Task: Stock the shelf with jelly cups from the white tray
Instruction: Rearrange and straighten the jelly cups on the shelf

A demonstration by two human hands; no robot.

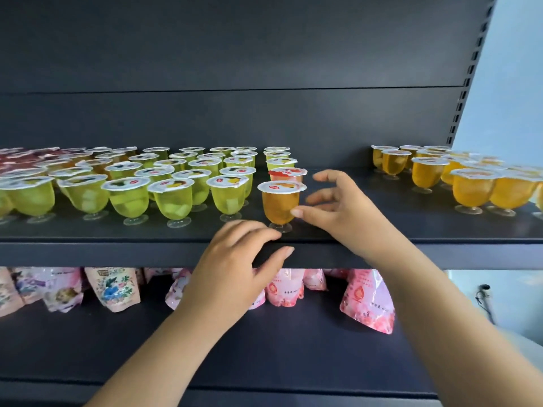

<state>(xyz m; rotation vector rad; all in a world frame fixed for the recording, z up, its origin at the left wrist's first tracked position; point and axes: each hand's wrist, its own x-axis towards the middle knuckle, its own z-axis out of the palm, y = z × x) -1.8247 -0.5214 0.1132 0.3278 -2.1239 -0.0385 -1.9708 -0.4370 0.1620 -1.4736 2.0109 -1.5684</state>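
Note:
An orange jelly cup [280, 204] with a white foil lid stands upright near the front edge of the dark shelf [382, 227]. My right hand [338, 207] is just right of it, fingers spread, thumb tip touching the cup's side. Below and slightly left, my left hand [235, 259] hovers at the shelf's front lip with curled fingers, holding nothing. Behind the orange cup stand a reddish cup [287, 174] and a short file of green ones. The white tray is not in view.
Rows of green jelly cups [129, 195] fill the shelf's left part, reddish ones at the far left. Orange cups [470, 189] cluster at the right end. Bare shelf lies between the two groups. Pink snack pouches [367, 301] stand on the lower shelf.

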